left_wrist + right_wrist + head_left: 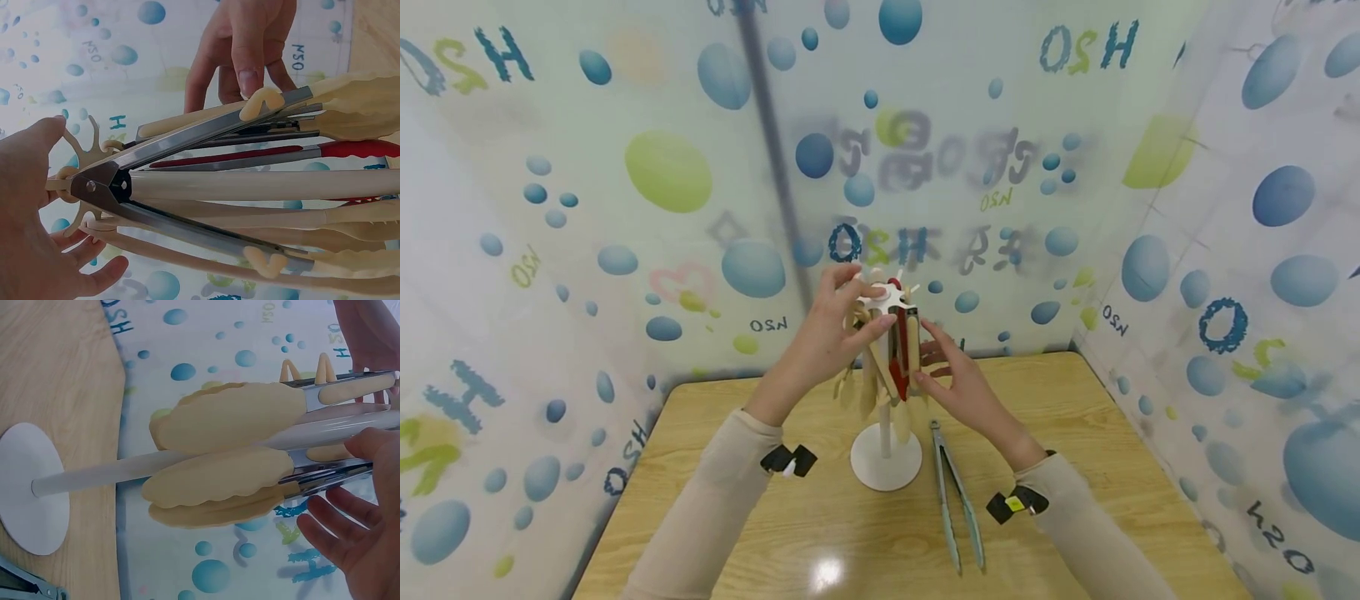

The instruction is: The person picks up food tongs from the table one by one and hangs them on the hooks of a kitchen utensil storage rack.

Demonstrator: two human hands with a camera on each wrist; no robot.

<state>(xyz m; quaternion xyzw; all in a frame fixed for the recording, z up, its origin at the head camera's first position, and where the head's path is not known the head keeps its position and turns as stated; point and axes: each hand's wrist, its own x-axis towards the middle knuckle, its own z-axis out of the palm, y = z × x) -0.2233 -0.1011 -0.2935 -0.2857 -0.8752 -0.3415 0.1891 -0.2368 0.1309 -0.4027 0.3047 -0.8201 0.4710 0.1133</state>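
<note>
A white stand (884, 437) with a hooked top hub (886, 298) rises from a round base. Several tongs hang around its pole, most with beige heads (231, 419) and metal arms, plus red tongs (359, 149). My left hand (820, 337) holds the hub from above, index finger on top and thumb in front. To the right of the pole, my right hand (958, 383) is beside beige-gripped tongs (913, 346), its thumb near the grip. In the right wrist view, its other fingers (334, 519) extend loosely below the metal arms; contact is hard to tell.
Teal-handled tongs (951, 492) lie spread on the wooden table (760, 525), right of the stand's base. Patterned curtain walls (625, 325) enclose the table's back and sides.
</note>
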